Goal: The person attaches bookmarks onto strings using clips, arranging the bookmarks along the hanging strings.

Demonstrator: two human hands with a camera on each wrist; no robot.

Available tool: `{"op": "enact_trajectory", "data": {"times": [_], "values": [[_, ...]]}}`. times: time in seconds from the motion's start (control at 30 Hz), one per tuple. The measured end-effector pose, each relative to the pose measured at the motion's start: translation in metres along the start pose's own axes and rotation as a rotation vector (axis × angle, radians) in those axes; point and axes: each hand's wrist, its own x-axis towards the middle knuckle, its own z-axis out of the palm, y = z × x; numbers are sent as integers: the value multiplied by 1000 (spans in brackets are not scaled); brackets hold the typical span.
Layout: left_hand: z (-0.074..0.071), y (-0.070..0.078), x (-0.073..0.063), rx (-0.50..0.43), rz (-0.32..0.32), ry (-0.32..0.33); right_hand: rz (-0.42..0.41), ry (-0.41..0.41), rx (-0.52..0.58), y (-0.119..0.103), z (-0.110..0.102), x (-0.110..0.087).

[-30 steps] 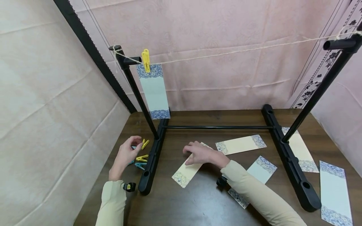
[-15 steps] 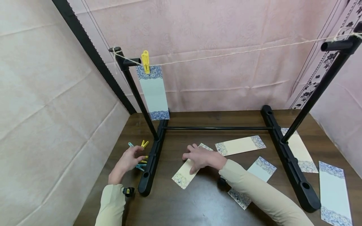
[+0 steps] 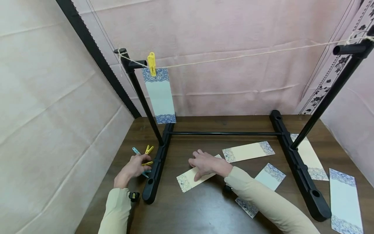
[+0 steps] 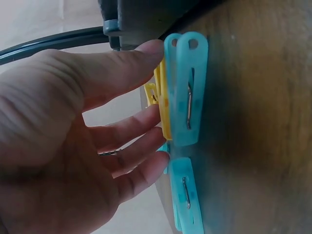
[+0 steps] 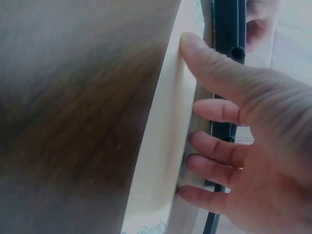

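My left hand (image 3: 134, 169) reaches in among several clothespins beside the stand's left foot. Its thumb and fingers lie apart on either side of a yellow clothespin (image 4: 163, 105). A teal clothespin (image 4: 187, 92) stands in front of it in the left wrist view, with a second teal clothespin (image 4: 185, 195) below. Another yellow clothespin (image 3: 148, 149) lies just beyond the fingers. On the table, my right hand (image 3: 205, 164) is over a cream card (image 3: 187, 182) with patterned ends. The thumb touches its face, while the other fingers extend along its far edge.
A black stand (image 3: 153, 182) carries a string (image 3: 233, 58) across its top. At the string's left end, a yellow clothespin (image 3: 151, 63) holds a pale blue card (image 3: 159, 97). More cards lie to the right, including a cream card (image 3: 248, 151) and a pale blue card (image 3: 346, 201).
My left hand has come down and right, in among the clothespins. Under my right hand, the cream card has turned to lie flatter across the table.
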Motion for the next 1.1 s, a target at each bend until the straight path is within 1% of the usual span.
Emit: {"op": "enact_trajectory", "data": {"times": [0.07, 0.13, 0.3, 0.43, 0.6, 0.67, 0.7, 0.8, 0.9, 1.03, 1.1], "values": [[0, 0, 0, 21, 10, 2, 6, 0, 7, -1, 0, -1], [0, 0, 0, 34, 6, 4, 8, 2, -2, -2, 0, -1], [-1, 0, 3, 51, -26, -32, 38, -2, -2, -3, -3, -2], [0, -1, 2, 55, -38, -43, 51, -13, 24, -3, -1, -2], [3, 1, 6, 39, -21, -42, 59, -12, 38, -2, -1, -3], [3, 2, 8, 42, -12, -38, 63, -5, 39, -2, 0, -3], [3, 3, 10, 43, -19, -33, 64, -4, 38, -1, 0, -4], [3, 5, 12, 71, -17, -26, 69, -4, 36, -1, 0, -4], [4, 8, 14, 82, -56, -39, 75, -13, 45, -1, 1, -4], [6, 12, 13, 107, -138, -75, 81, -18, 117, -1, 2, -4], [6, 14, 13, 118, -160, -81, 86, -12, 164, 0, 2, -5]]}}
